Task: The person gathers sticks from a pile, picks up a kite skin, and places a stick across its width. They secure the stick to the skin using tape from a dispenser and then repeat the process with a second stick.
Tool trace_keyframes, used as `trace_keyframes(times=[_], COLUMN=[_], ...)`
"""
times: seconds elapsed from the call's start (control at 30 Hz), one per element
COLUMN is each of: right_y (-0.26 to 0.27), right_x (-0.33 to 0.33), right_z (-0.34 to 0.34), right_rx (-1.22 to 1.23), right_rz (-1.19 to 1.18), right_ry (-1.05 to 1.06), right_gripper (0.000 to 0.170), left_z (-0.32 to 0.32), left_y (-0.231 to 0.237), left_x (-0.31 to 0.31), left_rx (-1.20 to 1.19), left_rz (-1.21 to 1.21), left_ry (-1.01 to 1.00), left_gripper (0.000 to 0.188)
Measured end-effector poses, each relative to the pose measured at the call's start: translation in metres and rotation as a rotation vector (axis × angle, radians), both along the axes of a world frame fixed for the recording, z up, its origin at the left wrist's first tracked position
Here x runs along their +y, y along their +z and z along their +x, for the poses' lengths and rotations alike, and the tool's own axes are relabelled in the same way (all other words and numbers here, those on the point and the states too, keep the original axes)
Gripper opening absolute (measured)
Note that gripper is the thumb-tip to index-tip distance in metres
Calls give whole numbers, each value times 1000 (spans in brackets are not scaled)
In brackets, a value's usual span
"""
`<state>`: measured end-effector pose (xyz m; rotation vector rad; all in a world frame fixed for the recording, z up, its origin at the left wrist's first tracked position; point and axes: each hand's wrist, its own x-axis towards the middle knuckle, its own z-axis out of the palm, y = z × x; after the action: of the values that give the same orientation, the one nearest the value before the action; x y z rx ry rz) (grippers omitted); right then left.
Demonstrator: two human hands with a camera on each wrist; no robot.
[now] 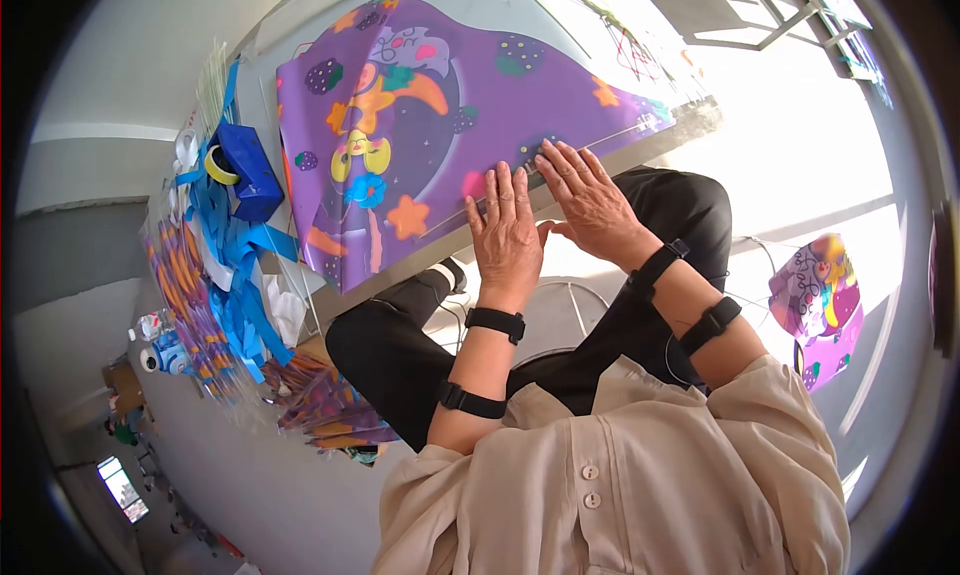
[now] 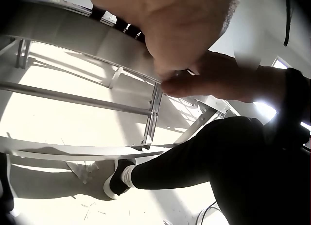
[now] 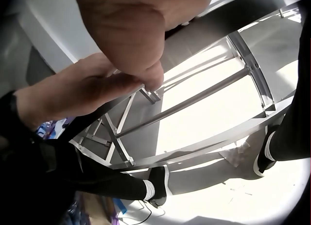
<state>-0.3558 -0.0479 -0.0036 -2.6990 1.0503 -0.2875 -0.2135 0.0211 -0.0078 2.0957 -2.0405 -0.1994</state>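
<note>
A purple printed sheet with cartoon figures, stars and berries is spread over the table, its near edge along the table's front. On that near edge lie the straight fingers of the left hand. Just beside it, the right hand rests on the same edge, fingers extended and together. The thumbs come close between the two hands. From below, the left wrist view shows the left palm, and the right wrist view shows the right palm; in both, the fingertips are hidden beyond the table edge.
Left of the sheet are a blue tape dispenser, blue ribbons and bundled printed pieces in clear plastic. Thin pale sticks stand behind them. Another printed piece is at right. A metal frame runs under the table.
</note>
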Motion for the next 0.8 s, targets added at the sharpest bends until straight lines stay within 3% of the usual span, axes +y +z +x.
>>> trace_keyframes(times=[0.03,0.13,0.37,0.57,0.63,0.73,0.77,0.8], right_y=[-1,-2,-3,-7,-10,-10,-8,-5], right_x=[-3,-10,-39,-40,-43,-46,-45,-42], right_z=[-4,-22,-66,-68,-73,-75,-74,-70], right_rx=[44,-14,96,118,96,41,17,17], right_rz=[-17,25,33,38,60,105,143,145], right_ry=[-1,-97,-343,-349,-329,-325,-339,-331], right_gripper=[94,97,103,109,110,109,108,108], left_z=[0,9,58,75,94,174,214,250], left_y=[2,2,-2,4,11,29,31,46], left_x=[1,11,57,70,72,61,55,48], left_rx=[7,-3,-47,-61,166,477,319,309], left_rz=[0,12,17,-25,-50,-438,-641,-673], left_ry=[15,55,253,414,330,661,659,746], left_gripper=[78,78,79,81,68,33,25,18])
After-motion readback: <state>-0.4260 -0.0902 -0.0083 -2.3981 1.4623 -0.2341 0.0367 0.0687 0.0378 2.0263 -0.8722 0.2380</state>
